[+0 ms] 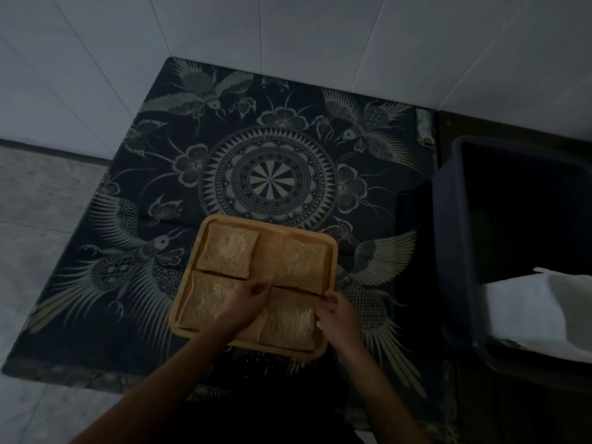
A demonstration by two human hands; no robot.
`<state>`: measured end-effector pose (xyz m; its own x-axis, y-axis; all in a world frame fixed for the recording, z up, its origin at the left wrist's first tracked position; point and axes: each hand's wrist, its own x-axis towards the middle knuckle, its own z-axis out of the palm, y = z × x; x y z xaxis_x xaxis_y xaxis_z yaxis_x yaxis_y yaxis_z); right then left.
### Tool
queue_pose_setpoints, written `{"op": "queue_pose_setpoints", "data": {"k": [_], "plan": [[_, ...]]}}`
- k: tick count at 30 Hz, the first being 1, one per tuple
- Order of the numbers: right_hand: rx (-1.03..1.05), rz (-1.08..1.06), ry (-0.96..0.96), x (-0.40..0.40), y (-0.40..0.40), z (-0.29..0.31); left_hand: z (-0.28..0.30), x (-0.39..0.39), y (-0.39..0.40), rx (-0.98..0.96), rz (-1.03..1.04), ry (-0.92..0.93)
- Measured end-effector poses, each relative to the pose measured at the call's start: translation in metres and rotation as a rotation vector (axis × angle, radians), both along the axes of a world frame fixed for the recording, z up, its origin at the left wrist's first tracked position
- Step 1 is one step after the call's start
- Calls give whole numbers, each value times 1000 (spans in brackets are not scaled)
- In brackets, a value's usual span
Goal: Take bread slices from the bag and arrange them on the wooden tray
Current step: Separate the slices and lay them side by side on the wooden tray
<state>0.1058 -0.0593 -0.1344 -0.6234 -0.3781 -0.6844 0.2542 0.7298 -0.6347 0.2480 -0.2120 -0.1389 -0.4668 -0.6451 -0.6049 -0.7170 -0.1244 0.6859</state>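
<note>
A square wooden tray (269, 227) lies on a dark patterned cloth and holds several bread slices laid flat, one per corner. The far-left slice (228, 254) and far-right slice (304, 265) lie uncovered. My left hand (248, 299) rests over the tray's middle, fingertips at the top-left corner of the near-right slice (288, 325), partly covering the near-left slice (205, 302). My right hand (336, 314) pinches that same near-right slice at its far-right corner by the tray's right rim. No bread bag can be told for sure.
The dark cloth (272, 149) with bird and mandala print covers the table. A dark plastic tub (455, 251) stands at the right, with a white sheet or bag (538, 315) in its near part. White tiled wall behind, pale floor at the left.
</note>
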Motion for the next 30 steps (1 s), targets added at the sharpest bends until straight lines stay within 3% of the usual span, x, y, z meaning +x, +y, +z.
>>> {"op": "queue_pose_setpoints", "data": {"k": [13, 30], "plan": [[6, -6, 4, -1, 4, -6, -4, 1, 2, 70, 36, 30], [-5, 124, 153, -11, -5, -9, -8, -6, -7, 55, 22, 37]]}}
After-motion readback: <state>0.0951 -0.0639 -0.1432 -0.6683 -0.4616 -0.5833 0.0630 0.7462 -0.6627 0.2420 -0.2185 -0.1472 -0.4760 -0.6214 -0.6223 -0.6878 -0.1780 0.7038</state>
